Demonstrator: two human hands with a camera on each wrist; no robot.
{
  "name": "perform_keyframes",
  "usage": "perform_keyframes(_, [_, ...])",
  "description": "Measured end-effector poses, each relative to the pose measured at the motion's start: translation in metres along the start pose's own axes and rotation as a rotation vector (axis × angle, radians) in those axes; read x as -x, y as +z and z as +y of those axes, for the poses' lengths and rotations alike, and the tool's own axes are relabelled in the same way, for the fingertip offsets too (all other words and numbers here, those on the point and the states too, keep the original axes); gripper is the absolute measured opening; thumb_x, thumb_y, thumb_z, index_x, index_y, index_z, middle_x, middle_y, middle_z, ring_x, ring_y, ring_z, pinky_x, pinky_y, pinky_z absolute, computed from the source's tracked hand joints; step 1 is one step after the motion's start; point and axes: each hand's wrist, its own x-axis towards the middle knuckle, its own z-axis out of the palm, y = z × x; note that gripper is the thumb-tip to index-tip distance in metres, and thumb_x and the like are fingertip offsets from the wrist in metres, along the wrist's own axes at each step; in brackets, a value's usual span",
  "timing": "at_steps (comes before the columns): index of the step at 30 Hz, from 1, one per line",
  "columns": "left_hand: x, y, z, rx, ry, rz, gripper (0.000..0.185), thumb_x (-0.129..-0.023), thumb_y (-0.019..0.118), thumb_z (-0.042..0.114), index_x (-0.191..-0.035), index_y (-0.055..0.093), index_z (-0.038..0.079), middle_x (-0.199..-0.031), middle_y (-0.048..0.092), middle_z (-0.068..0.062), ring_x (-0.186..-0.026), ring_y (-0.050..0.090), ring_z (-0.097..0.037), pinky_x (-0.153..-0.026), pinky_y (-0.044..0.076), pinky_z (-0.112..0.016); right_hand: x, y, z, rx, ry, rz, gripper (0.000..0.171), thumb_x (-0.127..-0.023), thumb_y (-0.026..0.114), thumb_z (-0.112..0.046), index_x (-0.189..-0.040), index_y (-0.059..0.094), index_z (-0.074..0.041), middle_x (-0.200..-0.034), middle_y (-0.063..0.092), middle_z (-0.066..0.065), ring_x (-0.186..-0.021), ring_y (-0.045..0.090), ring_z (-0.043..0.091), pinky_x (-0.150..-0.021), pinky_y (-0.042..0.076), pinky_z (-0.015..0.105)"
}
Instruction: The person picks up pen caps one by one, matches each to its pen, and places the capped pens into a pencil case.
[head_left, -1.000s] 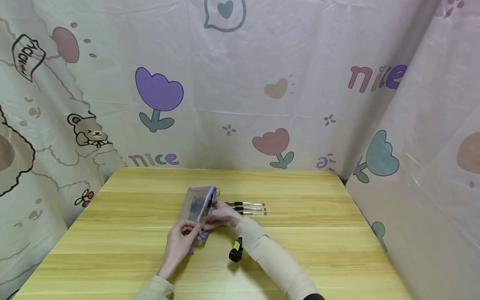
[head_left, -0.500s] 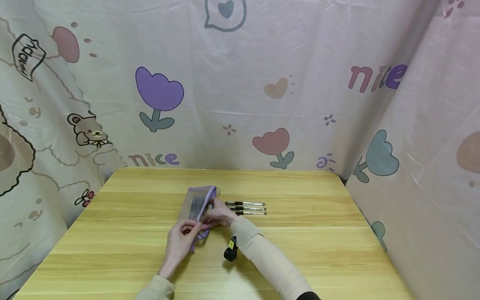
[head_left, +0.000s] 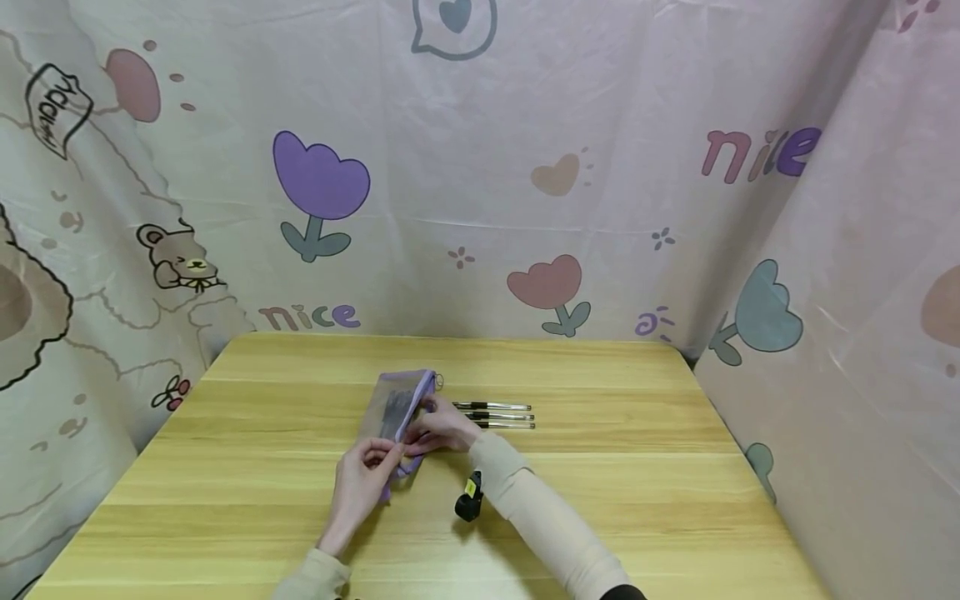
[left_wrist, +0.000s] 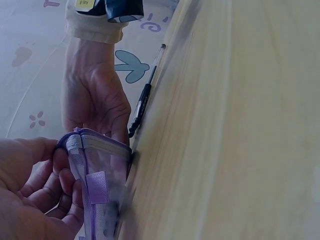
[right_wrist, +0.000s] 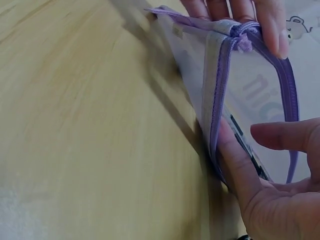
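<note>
A see-through mesh pencil case (head_left: pixel 384 404) with purple zip edging lies on the table, its zip mouth spread apart. My left hand (head_left: pixel 362 482) pinches the near end of that mouth between thumb and fingers. The right hand (head_left: pixel 444 427) reaches into the mouth from the right. In the right wrist view its lower fingers lie inside against the wall, with the thumb (right_wrist: pixel 280 135) held apart. Past them a dark pen (right_wrist: pixel 245 142) lies inside the case. Through the mesh, a dark cluster (head_left: pixel 397 410) shows in the head view.
Three clear pens with black grips (head_left: pixel 501 417) lie side by side just right of the case, partly behind the right hand. A small black wrist camera (head_left: pixel 469 497) hangs under the right forearm. The wooden table (head_left: pixel 600 500) backs onto a printed curtain (head_left: pixel 450 183).
The right hand has moved slightly left into the case mouth and back a little. A black pen seen at its fingers a second ago is out of sight there. The left hand stays put.
</note>
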Motion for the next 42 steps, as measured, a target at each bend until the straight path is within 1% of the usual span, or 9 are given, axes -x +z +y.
perform_keyframes(8, [-0.0010,0.0011,-0.0007,0.015,-0.005,0.004,0.015,-0.091,0.074,0.013,-0.092,0.070,-0.001,-0.077,0.074,-0.014,-0.053,0.055,0.000,-0.054,0.046,-0.017,0.0007,-0.0015,-0.0025,0.034,0.034,0.022,0.078,-0.090,0.058,0.009,-0.157,0.021,0.000,-0.084,0.066,0.016,-0.060,0.069,0.018,-0.064,0.061,0.026])
perform_keyframes(14, [-0.0007,0.0012,-0.0021,0.035,-0.025,-0.007,0.014,-0.091,0.074,0.013,-0.092,0.069,0.000,-0.072,0.073,-0.010,-0.040,0.052,-0.006,-0.043,0.045,-0.023,0.0005,-0.0022,-0.0023,0.037,0.043,0.008,0.076,-0.090,0.057,0.009,-0.157,0.022,0.000,-0.084,0.066,0.016,-0.064,0.070,0.018,-0.065,0.061,0.025])
perform_keyframes(17, [-0.0001,0.0011,-0.0018,0.044,-0.020,-0.001,0.013,-0.091,0.073,0.013,-0.091,0.069,0.000,-0.071,0.072,-0.009,-0.036,0.051,-0.007,-0.040,0.044,-0.024,0.0012,-0.0029,-0.0023,0.038,0.037,0.003,0.075,-0.089,0.056,0.009,-0.156,0.023,0.001,-0.086,0.067,0.017,-0.065,0.070,0.018,-0.066,0.061,0.025])
perform_keyframes(21, [0.0004,0.0011,-0.0012,0.027,0.002,0.020,0.014,-0.091,0.074,0.014,-0.090,0.069,0.000,-0.070,0.072,-0.008,-0.038,0.051,-0.005,-0.042,0.045,-0.023,0.0041,-0.0025,-0.0029,0.050,0.020,-0.005,0.061,-0.090,0.056,0.009,-0.147,0.034,0.007,-0.089,0.066,0.017,-0.067,0.071,0.019,-0.070,0.062,0.027])
perform_keyframes(24, [0.0003,0.0011,-0.0015,0.016,0.001,0.028,0.014,-0.090,0.075,0.014,-0.090,0.070,0.001,-0.071,0.073,-0.009,-0.039,0.051,-0.005,-0.044,0.045,-0.022,0.0055,-0.0019,-0.0031,0.060,0.011,-0.013,0.047,-0.092,0.055,0.008,-0.137,0.045,0.008,-0.090,0.066,0.017,-0.069,0.071,0.019,-0.074,0.062,0.030])
perform_keyframes(26, [0.0004,0.0010,-0.0015,0.010,-0.002,0.029,0.014,-0.090,0.075,0.014,-0.090,0.070,0.001,-0.072,0.073,-0.009,-0.042,0.052,-0.004,-0.046,0.046,-0.021,0.0056,-0.0020,-0.0027,0.063,0.008,-0.013,0.043,-0.092,0.054,0.007,-0.135,0.046,0.007,-0.091,0.067,0.018,-0.070,0.071,0.019,-0.076,0.062,0.031])
perform_keyframes(33, [0.0008,0.0009,-0.0022,0.012,-0.009,0.026,0.012,-0.090,0.074,0.013,-0.090,0.070,0.001,-0.073,0.074,-0.010,-0.046,0.055,-0.005,-0.048,0.047,-0.021,0.0056,-0.0019,-0.0013,0.053,0.013,-0.005,0.063,-0.092,0.054,0.009,-0.151,0.033,0.006,-0.090,0.069,0.017,-0.069,0.071,0.018,-0.075,0.062,0.030])
perform_keyframes(37, [0.0004,0.0012,-0.0029,0.005,0.004,0.035,0.012,-0.090,0.074,0.013,-0.090,0.070,0.001,-0.072,0.073,-0.008,-0.047,0.055,-0.004,-0.049,0.047,-0.021,0.0050,-0.0023,-0.0021,0.048,0.020,-0.011,0.069,-0.092,0.053,0.010,-0.155,0.027,0.005,-0.088,0.067,0.015,-0.069,0.070,0.018,-0.076,0.062,0.029])
perform_keyframes(42, [0.0000,0.0006,-0.0032,0.008,-0.012,0.028,0.012,-0.091,0.074,0.013,-0.092,0.070,0.001,-0.074,0.074,-0.010,-0.049,0.057,-0.004,-0.052,0.048,-0.020,0.0034,-0.0057,-0.0009,0.028,0.045,-0.029,0.071,-0.092,0.052,0.009,-0.157,0.023,0.002,-0.089,0.068,0.014,-0.071,0.071,0.018,-0.077,0.062,0.030])
